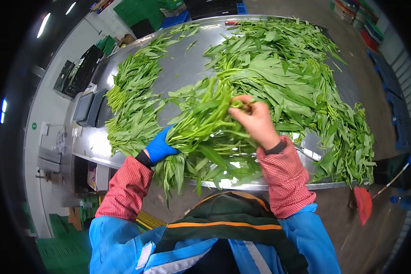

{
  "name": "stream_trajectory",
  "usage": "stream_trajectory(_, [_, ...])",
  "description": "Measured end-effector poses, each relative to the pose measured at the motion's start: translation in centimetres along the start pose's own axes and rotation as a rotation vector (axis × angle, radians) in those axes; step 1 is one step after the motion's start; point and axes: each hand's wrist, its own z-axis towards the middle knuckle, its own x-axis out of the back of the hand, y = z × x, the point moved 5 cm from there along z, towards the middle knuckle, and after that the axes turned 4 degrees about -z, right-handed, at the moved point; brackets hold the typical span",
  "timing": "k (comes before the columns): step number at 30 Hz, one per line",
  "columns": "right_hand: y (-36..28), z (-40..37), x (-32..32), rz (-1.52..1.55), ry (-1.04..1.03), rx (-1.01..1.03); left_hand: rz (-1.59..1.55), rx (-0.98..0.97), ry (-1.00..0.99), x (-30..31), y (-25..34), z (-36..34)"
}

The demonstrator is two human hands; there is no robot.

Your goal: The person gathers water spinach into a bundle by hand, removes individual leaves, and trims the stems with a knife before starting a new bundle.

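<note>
My left hand (pixel 160 147), in a blue glove, grips a thick bunch of leafy green stalks (pixel 201 119) near the front edge of a steel table (pixel 182 68). My right hand (pixel 256 120), bare, pinches a few stems at the top of that same bunch. The bunch lies slanted, with its leaves drooping over the table's front edge. A big loose heap of the same greens (pixel 287 68) covers the right half of the table. Another sorted pile of greens (pixel 132 100) lies to the left.
A scale or display unit (pixel 89 108) sits at the table's left end. Green crates (pixel 139 11) stand at the far side and at the lower left on the floor. A red dustpan-like tool (pixel 363 203) lies on the floor to the right.
</note>
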Motion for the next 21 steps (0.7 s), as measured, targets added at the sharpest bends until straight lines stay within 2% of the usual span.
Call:
stream_trajectory(2, [0.0, 0.0, 3.8, 0.069, 0.335, 0.065, -0.041, 0.045, -0.001, 0.6, -0.4, -1.0])
stream_trajectory(4, [1.3, -0.5, 8.3, 0.462, 0.416, 0.002, -0.035, 0.051, 0.029, 1.5, -1.0, -2.0])
stream_trajectory(7, [3.7, -0.6, 8.4, 0.023, 0.224, -0.046, -0.094, 0.115, 0.081, 2.7, -2.4, -2.8])
stream_trajectory(8, [4.4, -1.4, 7.6, -0.199, 0.083, -0.068, -0.099, 0.124, 0.081, 2.9, -2.7, -2.9])
stream_trajectory(10, [4.9, -2.3, 5.9, -0.214, -0.057, -0.137, -0.109, 0.144, 0.082, 3.0, -1.9, -3.1])
stream_trajectory(12, [5.3, -2.9, 1.8, -0.133, -0.150, -0.307, -0.143, 0.161, 0.138, 2.8, -1.4, -3.1])
stream_trajectory(13, [4.7, -2.9, 0.0, -0.310, -0.158, -0.103, -0.174, 0.151, 0.149, 2.7, -1.3, -3.0])
stream_trajectory(15, [2.4, -3.4, -1.7, -0.505, -0.151, -0.016, -0.252, 0.158, 0.157, 2.5, -1.4, -2.8])
stream_trajectory(19, [5.8, -1.8, 5.7, -0.046, 0.206, -0.244, -0.182, 0.225, 0.140, 2.9, -1.2, -4.0])
stream_trajectory(21, [7.1, -2.1, 9.1, 0.200, 0.247, -0.317, -0.211, 0.246, 0.132, 3.1, -2.0, -4.5])
